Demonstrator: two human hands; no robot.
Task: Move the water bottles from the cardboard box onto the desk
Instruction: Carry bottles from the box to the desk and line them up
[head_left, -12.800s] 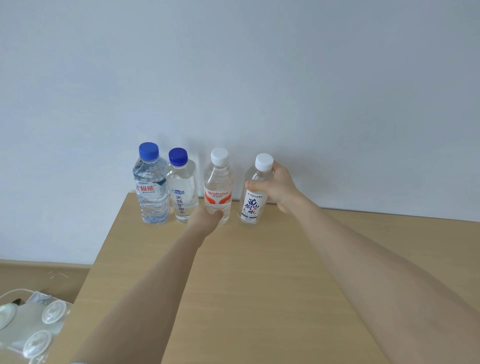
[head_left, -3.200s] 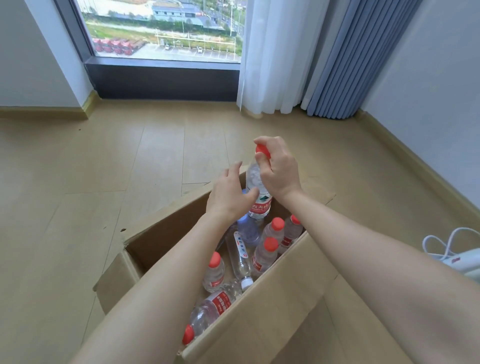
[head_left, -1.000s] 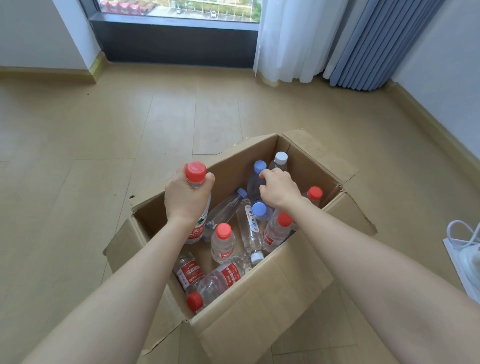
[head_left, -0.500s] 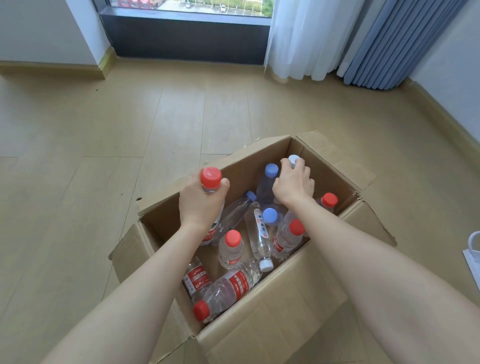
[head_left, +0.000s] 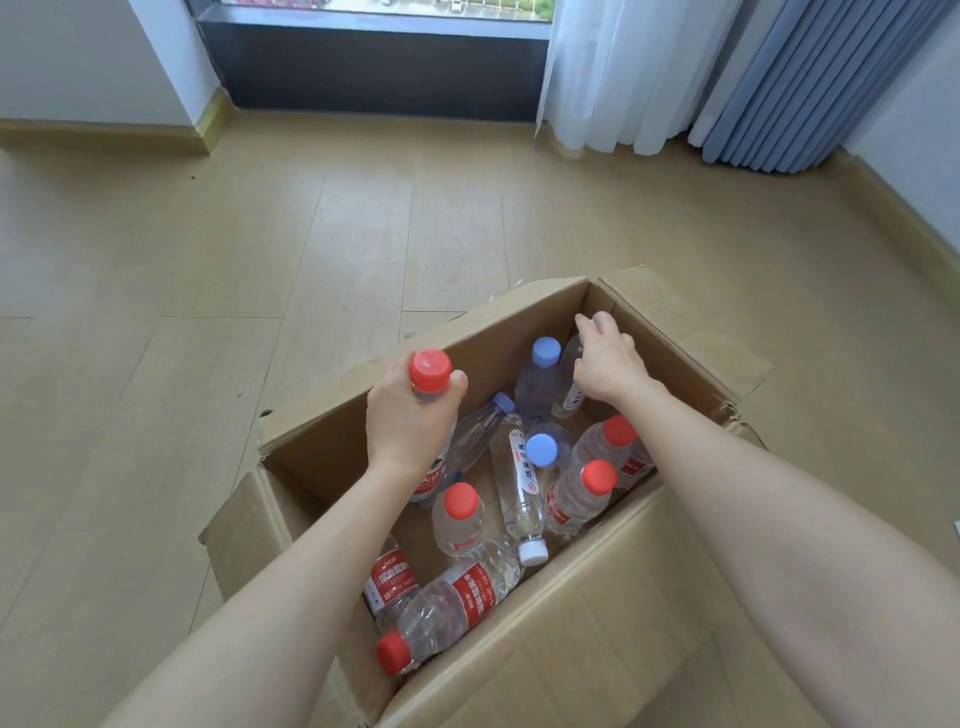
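Reaching deeper into the far corner than half a second ago, the right hand (head_left: 608, 364) is curling its fingers over the top of the corner bottle (head_left: 570, 387), which is standing against the wall of the cardboard box (head_left: 571, 649). The left hand (head_left: 410, 415) is gripping a red-capped bottle (head_left: 430, 370) by the neck and holding it upright over the box's left side, much as before. Around them, roughly nine other bottles (head_left: 457, 512) are standing or lying in the box on the floor (head_left: 260, 260). Four were standing on the worktop earlier, so the job is looking less than half done. That worktop is sitting out of view now.
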